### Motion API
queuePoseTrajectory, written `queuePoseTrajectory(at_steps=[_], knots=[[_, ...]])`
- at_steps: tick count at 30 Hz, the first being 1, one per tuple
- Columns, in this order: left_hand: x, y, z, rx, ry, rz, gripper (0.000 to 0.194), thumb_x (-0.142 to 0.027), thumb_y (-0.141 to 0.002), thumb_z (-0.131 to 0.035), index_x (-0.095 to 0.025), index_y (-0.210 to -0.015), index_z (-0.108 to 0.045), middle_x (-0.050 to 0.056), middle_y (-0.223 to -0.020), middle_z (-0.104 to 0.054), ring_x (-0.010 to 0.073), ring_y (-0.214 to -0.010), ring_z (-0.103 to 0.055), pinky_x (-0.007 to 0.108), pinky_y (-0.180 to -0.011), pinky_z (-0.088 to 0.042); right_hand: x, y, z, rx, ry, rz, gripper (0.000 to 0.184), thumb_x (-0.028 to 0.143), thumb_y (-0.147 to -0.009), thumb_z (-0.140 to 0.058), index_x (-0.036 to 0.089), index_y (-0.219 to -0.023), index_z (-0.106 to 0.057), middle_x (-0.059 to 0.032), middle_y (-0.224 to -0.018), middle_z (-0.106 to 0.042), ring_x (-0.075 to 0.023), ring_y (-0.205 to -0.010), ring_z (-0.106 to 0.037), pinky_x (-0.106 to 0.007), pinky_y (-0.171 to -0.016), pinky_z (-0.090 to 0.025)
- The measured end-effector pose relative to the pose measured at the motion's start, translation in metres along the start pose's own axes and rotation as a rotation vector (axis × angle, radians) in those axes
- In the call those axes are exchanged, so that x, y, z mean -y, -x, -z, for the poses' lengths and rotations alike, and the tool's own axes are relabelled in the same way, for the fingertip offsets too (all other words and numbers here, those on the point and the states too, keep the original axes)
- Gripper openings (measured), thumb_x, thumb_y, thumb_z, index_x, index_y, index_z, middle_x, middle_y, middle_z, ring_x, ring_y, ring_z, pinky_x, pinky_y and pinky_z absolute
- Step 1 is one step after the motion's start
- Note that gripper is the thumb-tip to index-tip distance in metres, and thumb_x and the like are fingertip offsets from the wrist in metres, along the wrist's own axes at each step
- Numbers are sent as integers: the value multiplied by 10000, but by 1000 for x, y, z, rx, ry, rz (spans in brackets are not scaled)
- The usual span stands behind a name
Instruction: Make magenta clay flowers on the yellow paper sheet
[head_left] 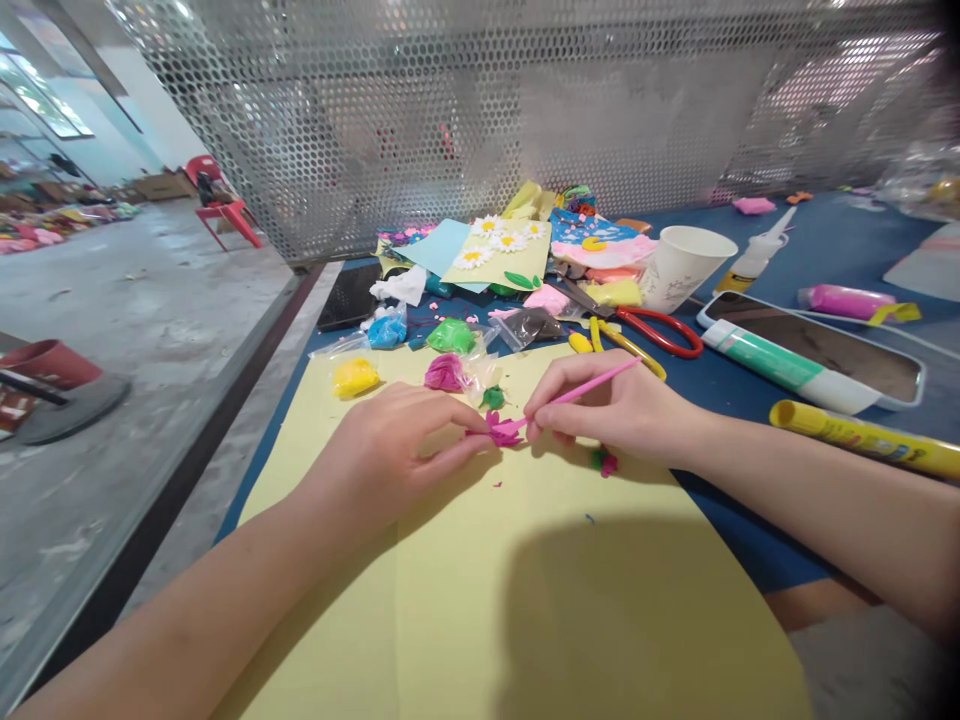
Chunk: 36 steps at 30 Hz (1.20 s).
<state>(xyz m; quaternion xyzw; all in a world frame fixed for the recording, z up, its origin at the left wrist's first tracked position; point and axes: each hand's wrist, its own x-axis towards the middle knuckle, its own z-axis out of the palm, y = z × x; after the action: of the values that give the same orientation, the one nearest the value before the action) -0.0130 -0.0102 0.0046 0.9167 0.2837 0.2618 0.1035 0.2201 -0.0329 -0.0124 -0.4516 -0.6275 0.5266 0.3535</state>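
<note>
My left hand (409, 430) pinches the edge of a small magenta clay flower (502, 429) on the yellow paper (442, 600). In my right hand (600, 405) is a thin pink modelling tool (596, 384), held like a pencil, its tip at the flower's petals. Just beyond the flower sits a lump of green clay (493, 397). Under my right hand lies a small green and magenta clay piece (605, 461), partly in shadow. Bags of yellow clay (355, 377), magenta clay (445, 372), green clay (452, 336) and blue clay (388, 327) stand behind my hands.
Red-handled scissors (660, 332), a paper cup (686, 265), a glue bottle (754, 260), a tray (870, 340) and a yellow tube (862, 437) are on the right. A card with daisies (499, 250) lies at the back before a perforated metal panel (450, 110). A dark phone (349, 297) lies back left.
</note>
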Motion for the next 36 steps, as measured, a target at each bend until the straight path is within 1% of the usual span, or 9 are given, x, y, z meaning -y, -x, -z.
queuePoseTrajectory(at_steps=[4, 7, 9, 14, 18, 22, 26, 30, 36], knots=[[-1, -1, 1, -17, 147, 116, 46, -271, -839, -654, -240, -857, -684, -59, -811, -731, 103, -712, -660, 207, -662, -478, 2, 0, 0, -92, -6, 63, 83, 266, -784, -676, 188, -766, -650, -11, -643, -660, -126, -532, -584, -244, -470, -470], [0, -1, -1, -1, 179, 155, 25, -239, -831, -642, -237, -828, -666, -58, -811, -720, 104, -716, -653, 206, -676, -485, 3, 0, 0, -86, 30, 101, 63, 244, -790, -662, 188, -761, -651, -9, -634, -650, -138, -562, -606, -250, -493, -484], [2, -1, -2, 21, 176, 162, 43, -268, -835, -640, -243, -847, -672, -51, -839, -722, 116, -746, -654, 222, -705, -492, 2, 0, 0, -68, 76, 115, 40, 222, -791, -653, 189, -768, -656, -15, -653, -659, -151, -608, -629, -252, -516, -495], [5, 1, -6, 52, 127, 111, 148, -276, -856, -620, -259, -980, -698, -31, -930, -741, 146, -856, -651, 267, -782, -492, 0, 1, 1, -7, 122, 114, 33, 221, -808, -642, 191, -802, -655, -27, -701, -684, -161, -667, -651, -267, -571, -522], [5, -1, -6, 59, 96, 30, 153, -261, -877, -589, -256, -956, -720, -25, -895, -753, 165, -839, -634, 308, -798, -472, -2, 1, 1, 39, 57, 80, 70, 269, -829, -641, 199, -824, -641, -28, -704, -688, -155, -640, -644, -270, -559, -518], [5, -2, -5, 70, 75, 52, 110, -269, -862, -612, -267, -902, -714, -36, -889, -745, 177, -860, -624, 338, -824, -439, -2, 0, 2, 12, 21, 98, 25, 217, -816, -642, 192, -819, -638, -28, -692, -681, -161, -636, -650, -273, -554, -524], [4, -1, -5, 62, 91, 110, 42, -269, -825, -646, -251, -832, -683, -41, -848, -723, 172, -835, -619, 328, -814, -429, 0, -1, 2, -37, 3, 114, 59, 234, -814, -648, 177, -801, -634, -33, -665, -660, -170, -634, -653, -258, -502, -508], [2, -1, -4, 68, 79, 143, 98, -304, -811, -649, -223, -757, -635, -31, -802, -694, 171, -800, -611, 324, -796, -426, -1, -1, 2, -24, 4, 123, 83, 251, -825, -643, 168, -826, -635, -41, -683, -655, -163, -642, -648, -244, -483, -493], [0, -1, -3, 98, 64, 97, 99, -270, -857, -592, -267, -877, -689, -31, -853, -728, 193, -869, -614, 355, -844, -417, -1, -1, 2, -5, 40, 112, 112, 281, -831, -644, 172, -854, -635, -40, -700, -654, -157, -635, -631, -244, -470, -489]])
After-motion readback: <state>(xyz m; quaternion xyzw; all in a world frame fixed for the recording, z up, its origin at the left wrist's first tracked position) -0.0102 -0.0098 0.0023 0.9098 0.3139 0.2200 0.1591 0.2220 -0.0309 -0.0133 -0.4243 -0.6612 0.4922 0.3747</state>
